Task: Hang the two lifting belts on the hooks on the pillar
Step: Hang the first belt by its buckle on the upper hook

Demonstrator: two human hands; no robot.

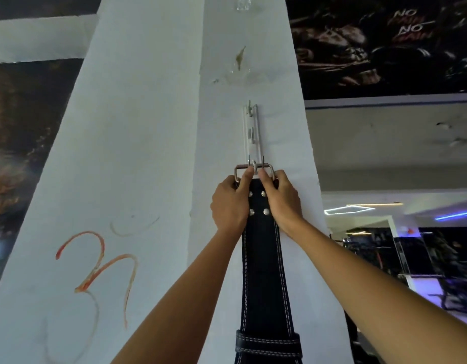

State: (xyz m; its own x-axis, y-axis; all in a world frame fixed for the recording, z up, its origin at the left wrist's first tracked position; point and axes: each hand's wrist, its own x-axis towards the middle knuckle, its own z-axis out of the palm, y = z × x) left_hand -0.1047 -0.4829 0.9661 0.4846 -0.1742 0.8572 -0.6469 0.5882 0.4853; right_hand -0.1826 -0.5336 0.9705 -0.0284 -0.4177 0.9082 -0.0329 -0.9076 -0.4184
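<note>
A black lifting belt [264, 279] with white stitching hangs straight down the white pillar [138, 153]. Its metal buckle [254, 169] is at the lowest hook of a white hook rail [252, 132] fixed to the pillar. My left hand [231, 203] grips the belt's top left edge, with fingers up at the buckle. My right hand [281, 200] holds the top right edge the same way. Two upper hooks on the rail are bare. A second belt is not in view.
Orange scribbles [96, 271] mark the pillar's left face. Dark posters cover the walls on both sides. Gym machines [411, 258] stand in the dim room at the lower right.
</note>
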